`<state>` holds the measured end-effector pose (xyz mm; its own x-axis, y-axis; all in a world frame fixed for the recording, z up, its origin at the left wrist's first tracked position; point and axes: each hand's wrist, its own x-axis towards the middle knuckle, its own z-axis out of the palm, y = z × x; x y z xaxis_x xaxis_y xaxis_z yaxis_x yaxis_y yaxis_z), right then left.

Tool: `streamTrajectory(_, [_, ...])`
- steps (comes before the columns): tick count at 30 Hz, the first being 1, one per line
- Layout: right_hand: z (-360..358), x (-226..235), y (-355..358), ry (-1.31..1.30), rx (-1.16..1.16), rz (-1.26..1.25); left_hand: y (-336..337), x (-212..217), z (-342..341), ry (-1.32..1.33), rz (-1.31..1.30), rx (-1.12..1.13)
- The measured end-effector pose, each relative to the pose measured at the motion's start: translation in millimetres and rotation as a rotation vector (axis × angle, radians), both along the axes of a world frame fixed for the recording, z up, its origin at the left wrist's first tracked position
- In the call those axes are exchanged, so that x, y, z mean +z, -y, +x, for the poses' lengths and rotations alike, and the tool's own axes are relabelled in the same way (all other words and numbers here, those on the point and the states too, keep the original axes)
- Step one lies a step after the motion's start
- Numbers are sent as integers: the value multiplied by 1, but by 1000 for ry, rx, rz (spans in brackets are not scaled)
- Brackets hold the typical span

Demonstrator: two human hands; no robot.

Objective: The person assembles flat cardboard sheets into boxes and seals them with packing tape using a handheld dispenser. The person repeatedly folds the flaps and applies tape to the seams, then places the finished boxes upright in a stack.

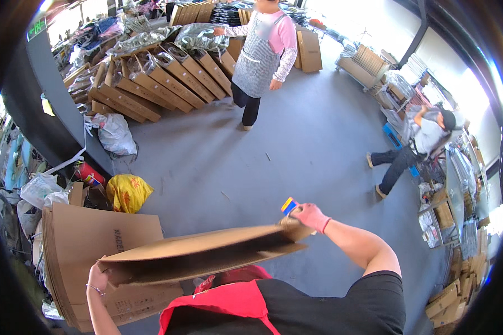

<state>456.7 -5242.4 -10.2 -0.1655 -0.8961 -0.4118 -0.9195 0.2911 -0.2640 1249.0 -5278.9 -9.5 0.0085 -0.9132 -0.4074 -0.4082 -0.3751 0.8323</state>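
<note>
Your left hand (99,274) grips the near-left corner of a flattened cardboard box (201,254), fingers closed over its edge, while your right hand (310,216), in a pink glove, is clamped on the far-right corner; against that glove sits a small blue and yellow object (289,206), perhaps a tape dispenser, though it is too small to be sure. The two hands are well apart, one at each end, and the box hangs between them in the air, roughly level and tilted slightly up toward your right hand. It reads as still folded flat: the two layers gape a little along the edge facing you, but no sides stand up and no flaps are turned, so the opening and forming of the box looks barely begun, with everything else left to do. Just below and beyond your left hand stands a stack of flat cartons (89,245), leaning upright. Past it, further to your left, lie a yellow bag (127,191), a red fire extinguisher (89,174) and white plastic bags (115,134). Well beyond both hands, across the grey floor (296,145), a person in a checked apron (258,53) stands by rows of filled cartons (162,78), and off beyond your right hand another person (413,148) leans toward shelving.
</note>
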Motion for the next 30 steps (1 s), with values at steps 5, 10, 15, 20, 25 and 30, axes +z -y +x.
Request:
streamTrajectory(5, [29, 2, 13, 225, -453, -91, 9, -15, 16, 685, 80, -174])
streamTrajectory(10, [117, -35, 53, -477, 45, -307, -42, -76, -113, 907, 7, -327])
streamTrajectory(15, [132, 0, 75, -282, 350, -152, -54, -58, -85, 815, 193, -402])
streamTrajectory(20, [1, 2, 92, 1001, -229, 642, -64, -67, -56, 546, 190, -283])
streamTrajectory(25, [2, -54, 71, 538, 412, 498, -65, -66, -81, 601, 318, -466])
streamTrajectory(30, [72, -60, 99, -76, 505, 257, -77, -58, -54, 358, 394, -482])
